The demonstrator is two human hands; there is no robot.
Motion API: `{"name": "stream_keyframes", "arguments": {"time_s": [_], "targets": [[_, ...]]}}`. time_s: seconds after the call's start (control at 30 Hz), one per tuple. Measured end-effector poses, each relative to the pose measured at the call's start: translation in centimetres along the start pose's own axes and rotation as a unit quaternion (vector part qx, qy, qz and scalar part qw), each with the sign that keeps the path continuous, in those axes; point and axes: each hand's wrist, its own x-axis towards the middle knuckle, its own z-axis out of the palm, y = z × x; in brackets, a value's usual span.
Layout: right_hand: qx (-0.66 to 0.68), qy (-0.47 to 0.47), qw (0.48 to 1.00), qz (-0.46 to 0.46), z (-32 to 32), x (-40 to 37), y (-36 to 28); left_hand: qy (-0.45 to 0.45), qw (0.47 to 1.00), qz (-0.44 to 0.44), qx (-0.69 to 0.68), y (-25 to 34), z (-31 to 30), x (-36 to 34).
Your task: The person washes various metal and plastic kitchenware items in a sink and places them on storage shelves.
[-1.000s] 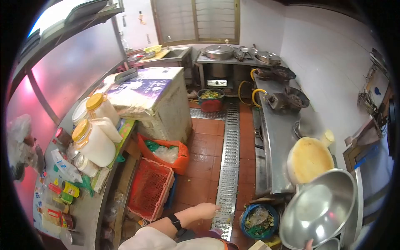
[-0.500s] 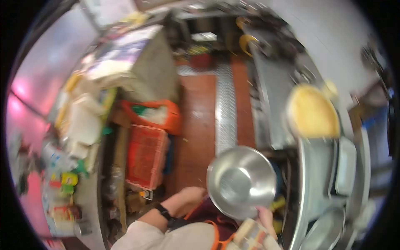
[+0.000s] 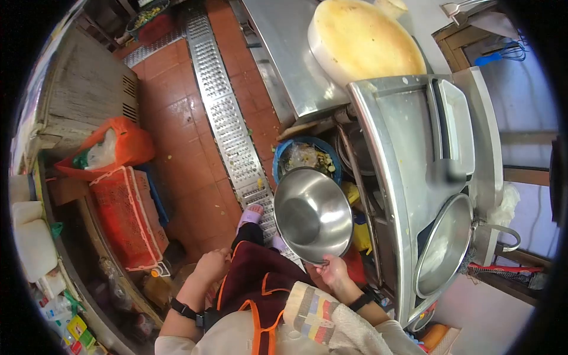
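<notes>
My right hand [image 3: 334, 272] grips the near rim of a large stainless steel mixing bowl [image 3: 337, 222], thumb on the edge. The bowl is tilted and looks bare inside. Just beyond it, partly covered by it, a blue bin [image 3: 277, 158] on the floor contains a clear plastic bag and scraps. My left hand [image 3: 213, 264] hangs in front of the dark apron [image 3: 248, 269], fingers curled, with nothing visible in them. A striped towel [image 3: 310, 313] lies over my right side.
On the right is a metal sink counter [image 3: 396, 127] with a white tray [image 3: 458, 127] and a large steel basin [image 3: 444, 245]. A thick round chopping block [image 3: 367, 41] stands beyond. Left are a red crate [image 3: 124, 219] and an orange bag [image 3: 127, 145]. A metal drain grate [image 3: 222, 112] crosses the tiled floor.
My view has turned to the right, toward the sink counter, and is sharper. The bowl stays in my right hand, and the blue bin beyond it now shows.
</notes>
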Motion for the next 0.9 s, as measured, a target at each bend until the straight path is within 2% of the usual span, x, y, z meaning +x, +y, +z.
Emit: {"name": "stream_keyframes", "arguments": {"time_s": [0.1, 0.23, 0.53, 0.63, 0.9], "targets": [[0.051, 0.011, 0.998, -0.026, -0.6, 1.0, -0.1, 0.001, 1.0, 0.008, -0.009, 0.1, 0.3, 1.1], [0.098, 0.053, 0.992, -0.061, 2.2, 0.3, -1.9, -0.022, 1.0, -0.009, -0.001, -0.2, 1.0, 3.1], [0.092, 0.036, 0.991, -0.088, 2.5, 1.8, -2.5, -0.056, 0.998, -0.007, -0.028, -1.9, 2.2, 6.0], [0.099, 0.043, 0.986, -0.123, 2.5, 1.8, -2.4, -0.058, 0.998, -0.009, -0.028, -2.4, 2.4, 7.1], [-0.016, 0.08, 0.982, -0.17, 2.3, 3.1, -3.6, -0.028, 0.999, 0.015, -0.036, -3.4, 3.3, 9.2]]}}
